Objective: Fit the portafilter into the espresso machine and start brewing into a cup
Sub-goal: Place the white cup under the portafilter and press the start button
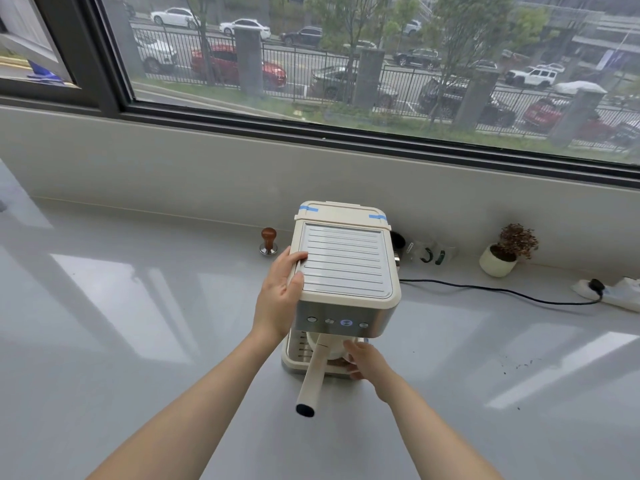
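A cream and steel espresso machine [344, 268] stands on the grey counter [138, 323] below the window. One of the buttons on its front panel [346, 322] glows blue. The cream portafilter [313, 375] sits under the brew head, its long handle pointing toward me. My left hand [282, 296] grips the machine's top left edge. My right hand [363, 362] reaches under the head, fingers around a white cup [334, 349] on the drip tray [294, 355]. The cup is mostly hidden by the machine and my hand.
A wooden-handled tamper [268, 241] stands left of the machine by the wall. Right of it lie small packets [427, 252], a potted plant [504, 254] and a black cord [502, 291] running to a power strip [613, 292]. Coffee grounds speck the counter at right [516, 367].
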A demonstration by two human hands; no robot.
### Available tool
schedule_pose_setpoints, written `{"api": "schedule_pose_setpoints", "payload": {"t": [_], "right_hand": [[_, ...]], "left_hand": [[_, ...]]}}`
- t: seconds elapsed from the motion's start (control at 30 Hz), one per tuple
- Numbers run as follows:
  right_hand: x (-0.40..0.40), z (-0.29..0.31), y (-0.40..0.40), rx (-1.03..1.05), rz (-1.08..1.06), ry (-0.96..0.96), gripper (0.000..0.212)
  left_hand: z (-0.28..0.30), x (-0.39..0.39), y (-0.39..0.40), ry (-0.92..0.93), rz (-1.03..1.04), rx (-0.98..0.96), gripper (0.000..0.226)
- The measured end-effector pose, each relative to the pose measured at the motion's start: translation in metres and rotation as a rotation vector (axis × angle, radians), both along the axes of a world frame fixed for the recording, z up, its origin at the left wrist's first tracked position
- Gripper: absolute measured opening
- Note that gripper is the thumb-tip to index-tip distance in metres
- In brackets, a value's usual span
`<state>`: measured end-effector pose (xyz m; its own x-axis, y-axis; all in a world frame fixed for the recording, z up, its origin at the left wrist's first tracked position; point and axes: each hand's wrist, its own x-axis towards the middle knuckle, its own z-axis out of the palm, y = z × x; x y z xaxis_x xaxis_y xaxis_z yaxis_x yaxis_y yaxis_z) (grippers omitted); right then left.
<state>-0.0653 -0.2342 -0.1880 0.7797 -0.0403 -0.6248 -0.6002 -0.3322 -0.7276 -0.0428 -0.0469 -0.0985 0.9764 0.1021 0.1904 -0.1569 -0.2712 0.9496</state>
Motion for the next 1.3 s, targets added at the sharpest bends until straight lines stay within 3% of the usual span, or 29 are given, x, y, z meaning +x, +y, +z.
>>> {"api": "schedule_pose_setpoints", "payload": {"t": [0.37, 0.57, 0.67, 0.87, 1.07, 1.2, 1.3], "right_hand": [[0.001, -0.005, 0.009, -0.077, 0.038, -0.055, 0.032], [-0.003, -0.004, 0.007, 0.016, -0.037, -0.076, 0.050], [-0.006, -0.003, 0.007, 0.036, -0.043, -0.090, 0.042], [-0.012, 0.003, -0.011, -0.140, -0.046, -0.361, 0.033], [-0.031, 0.037, -0.017, -0.112, -0.094, -0.625, 0.085], [-0.029, 0.052, -0.001, -0.027, -0.184, -0.745, 0.095], [-0.029, 0.056, 0.007, -0.089, -0.243, -0.808, 0.099]], "left_hand": [[0.000, 0.001, 0.001, -0.021, -0.004, -0.004, 0.033], [0.000, 0.001, 0.001, -0.017, -0.011, -0.004, 0.042], [0.000, 0.000, 0.001, -0.011, -0.014, 0.010, 0.044], [0.000, 0.001, 0.001, -0.017, -0.029, 0.024, 0.044], [-0.001, 0.001, 0.002, -0.023, -0.016, 0.008, 0.045], [0.002, -0.001, 0.000, -0.013, -0.015, -0.023, 0.049], [0.002, -0.002, 0.000, 0.009, -0.014, -0.050, 0.048]]}}
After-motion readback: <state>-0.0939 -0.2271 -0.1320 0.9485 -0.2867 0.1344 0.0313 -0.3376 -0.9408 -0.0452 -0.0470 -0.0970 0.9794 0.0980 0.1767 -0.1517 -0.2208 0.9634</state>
